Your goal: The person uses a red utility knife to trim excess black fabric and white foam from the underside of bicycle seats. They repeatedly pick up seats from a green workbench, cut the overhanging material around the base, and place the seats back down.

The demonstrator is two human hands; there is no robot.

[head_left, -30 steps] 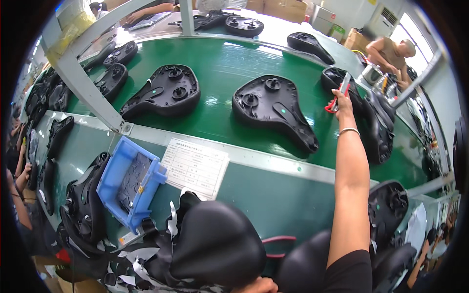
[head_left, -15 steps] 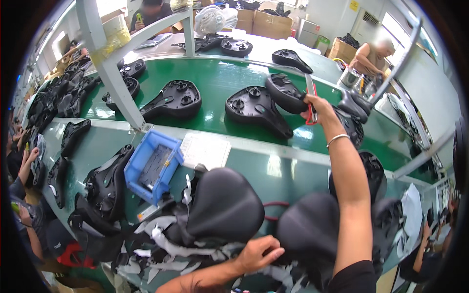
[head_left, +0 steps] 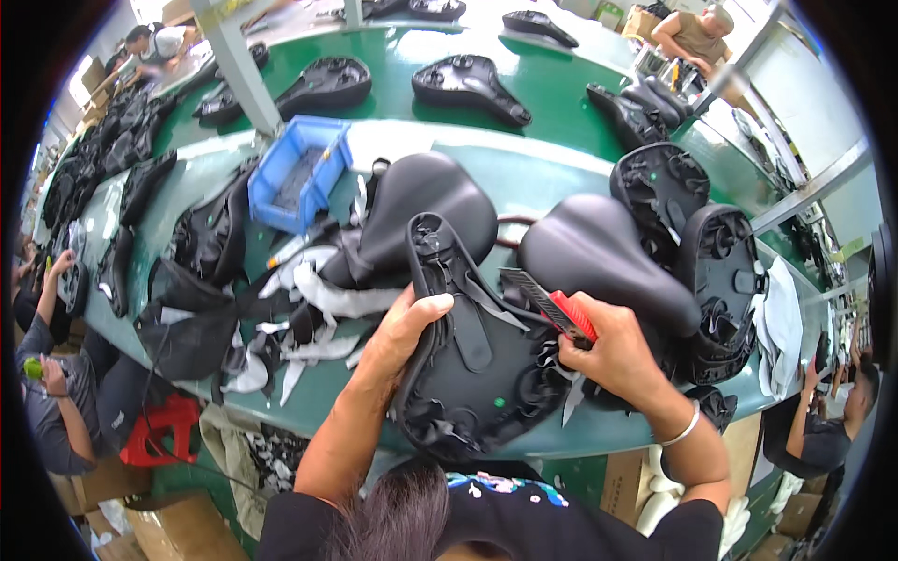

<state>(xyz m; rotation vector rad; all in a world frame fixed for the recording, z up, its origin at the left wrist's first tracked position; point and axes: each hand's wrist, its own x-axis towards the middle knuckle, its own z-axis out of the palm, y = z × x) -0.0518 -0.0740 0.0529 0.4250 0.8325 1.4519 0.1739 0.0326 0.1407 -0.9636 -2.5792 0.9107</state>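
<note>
Your left hand was clamped on the left edge of an upturned black bicycle saddle with its moulded plastic underside showing; the thumb hooked over the rim near the narrow nose. That saddle lay tilted against the near edge of the green workbench, right in front of you. Your right hand was closed around a red-handled utility knife with a dark blade section, which pointed up and left across the saddle's right side. The two hands were apart, one on each side of the saddle.

Just behind it lay two padded black saddles, top side up: one beyond your left hand, the other beyond your right. White and black trimmed scraps of covering material were heaped left of your left hand. A blue plastic parts bin stood further back on the left. More upturned saddle bases were stacked at the right. Further saddles lay on the green conveyor belt beyond the bench.
</note>
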